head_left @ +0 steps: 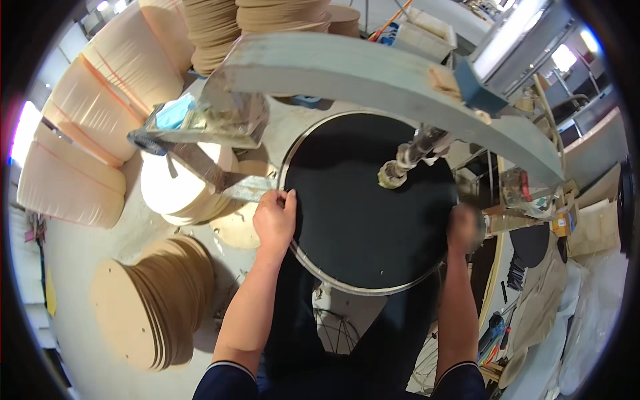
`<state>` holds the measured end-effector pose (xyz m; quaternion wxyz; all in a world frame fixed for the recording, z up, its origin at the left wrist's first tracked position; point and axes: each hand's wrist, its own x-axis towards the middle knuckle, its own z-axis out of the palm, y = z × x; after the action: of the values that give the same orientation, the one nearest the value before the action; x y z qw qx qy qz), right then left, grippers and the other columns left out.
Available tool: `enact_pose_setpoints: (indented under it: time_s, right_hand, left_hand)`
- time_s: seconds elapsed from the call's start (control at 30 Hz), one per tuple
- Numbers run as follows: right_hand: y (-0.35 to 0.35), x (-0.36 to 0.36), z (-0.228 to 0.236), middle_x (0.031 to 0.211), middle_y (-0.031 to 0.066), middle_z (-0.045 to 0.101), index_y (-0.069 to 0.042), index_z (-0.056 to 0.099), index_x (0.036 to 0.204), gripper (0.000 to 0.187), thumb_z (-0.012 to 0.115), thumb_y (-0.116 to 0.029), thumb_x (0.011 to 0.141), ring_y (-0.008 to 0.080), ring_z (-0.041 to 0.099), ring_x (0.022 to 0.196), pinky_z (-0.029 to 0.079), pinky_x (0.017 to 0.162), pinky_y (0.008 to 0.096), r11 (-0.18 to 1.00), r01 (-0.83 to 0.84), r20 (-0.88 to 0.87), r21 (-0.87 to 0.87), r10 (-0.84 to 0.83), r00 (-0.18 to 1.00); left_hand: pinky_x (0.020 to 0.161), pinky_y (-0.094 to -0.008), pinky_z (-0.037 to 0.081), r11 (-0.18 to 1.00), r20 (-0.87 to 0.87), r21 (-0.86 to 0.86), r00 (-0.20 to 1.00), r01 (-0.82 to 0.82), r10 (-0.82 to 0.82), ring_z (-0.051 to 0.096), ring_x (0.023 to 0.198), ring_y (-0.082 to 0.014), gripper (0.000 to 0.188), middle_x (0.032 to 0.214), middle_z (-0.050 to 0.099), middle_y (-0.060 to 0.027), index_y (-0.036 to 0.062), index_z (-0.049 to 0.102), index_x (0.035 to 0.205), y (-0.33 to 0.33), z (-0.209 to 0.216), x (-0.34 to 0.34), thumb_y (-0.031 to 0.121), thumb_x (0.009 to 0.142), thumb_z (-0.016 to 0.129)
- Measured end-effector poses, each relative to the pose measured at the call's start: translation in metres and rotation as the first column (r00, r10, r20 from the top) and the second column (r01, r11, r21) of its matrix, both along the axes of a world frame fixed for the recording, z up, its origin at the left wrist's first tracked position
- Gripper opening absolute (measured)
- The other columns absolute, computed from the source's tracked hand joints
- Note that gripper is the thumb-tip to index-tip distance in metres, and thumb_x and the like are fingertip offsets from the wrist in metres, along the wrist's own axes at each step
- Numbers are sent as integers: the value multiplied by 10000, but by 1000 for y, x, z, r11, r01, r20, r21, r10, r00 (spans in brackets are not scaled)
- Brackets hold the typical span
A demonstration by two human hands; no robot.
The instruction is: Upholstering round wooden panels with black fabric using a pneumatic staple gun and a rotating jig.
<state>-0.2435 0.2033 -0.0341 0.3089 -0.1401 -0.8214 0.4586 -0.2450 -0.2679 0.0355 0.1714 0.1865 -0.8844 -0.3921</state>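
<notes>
A large round black panel (360,233) with a pale metallic rim lies in front of me, above my lap. My left hand (273,223) is closed at its left edge, thumb on the rim and fingers curled. At the opposite edge is my right hand (460,230), smeared by motion so its fingers do not show clearly. Beside that hand a blurred greyish round shape (478,230) appears, too unclear to name. Over the panel's upper right part hangs a metal machine spindle (407,160), its tip close to the black surface; whether it touches I cannot tell.
A thick grey machine arm (347,63) arches over the panel. On the left stand a stack of brown round boards (150,303), pale discs (183,180) and large wrapped rolls (73,173). More stacked boards (280,13) rise behind. Tools (497,327) lie at the right.
</notes>
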Motion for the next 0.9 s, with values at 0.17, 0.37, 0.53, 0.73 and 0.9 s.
enact_pose_setpoints:
  time_s: [0.17, 0.37, 0.53, 0.73, 0.9]
  right_hand:
    - [-1, 0, 1, 754, -86, 435, -66, 601, 880, 250, 732, -209, 1038, 30, 360, 683, 335, 613, 235, 998, -51, -56, -38, 49, 997]
    - [2, 1, -4, 755, -95, 429, -72, 597, 889, 249, 730, -216, 1042, 24, 357, 684, 328, 616, 227, 995, -83, -88, -58, 78, 993]
    - [4, 3, -7, 791, -103, 416, -70, 606, 909, 250, 717, -245, 1050, 30, 349, 719, 331, 648, 227, 996, -74, -41, -58, 72, 997]
    - [5, 2, -9, 782, -108, 404, -74, 611, 908, 239, 722, -234, 1045, 27, 345, 710, 319, 640, 221, 994, -67, -60, -88, 62, 996]
    - [7, 1, -7, 782, -109, 409, -73, 614, 909, 228, 724, -223, 1042, 25, 344, 707, 308, 633, 220, 990, -70, -40, -121, 65, 997]
  left_hand:
    - [716, -437, 557, 1000, 43, 30, 999, -4, 3, 705, 747, -336, 302, 841, 729, -128, 48, 714, 845, -1, -4, -4, 329, 932, 782]
    - [716, -442, 556, 999, 70, 48, 998, -7, 4, 708, 743, -342, 321, 836, 735, -134, 41, 716, 840, -2, 0, -3, 340, 933, 784]
    - [716, -451, 557, 999, 72, 40, 997, -11, 8, 711, 746, -356, 357, 833, 739, -144, 38, 715, 821, -4, -1, -4, 371, 930, 788]
    - [709, -461, 556, 999, 96, 44, 995, -25, 21, 708, 735, -370, 382, 812, 736, -153, 36, 713, 803, -3, 0, -7, 389, 927, 789]
    - [704, -455, 554, 1000, 63, 17, 998, -11, 10, 701, 728, -366, 349, 808, 728, -152, 36, 706, 812, -3, -5, -4, 355, 929, 785]
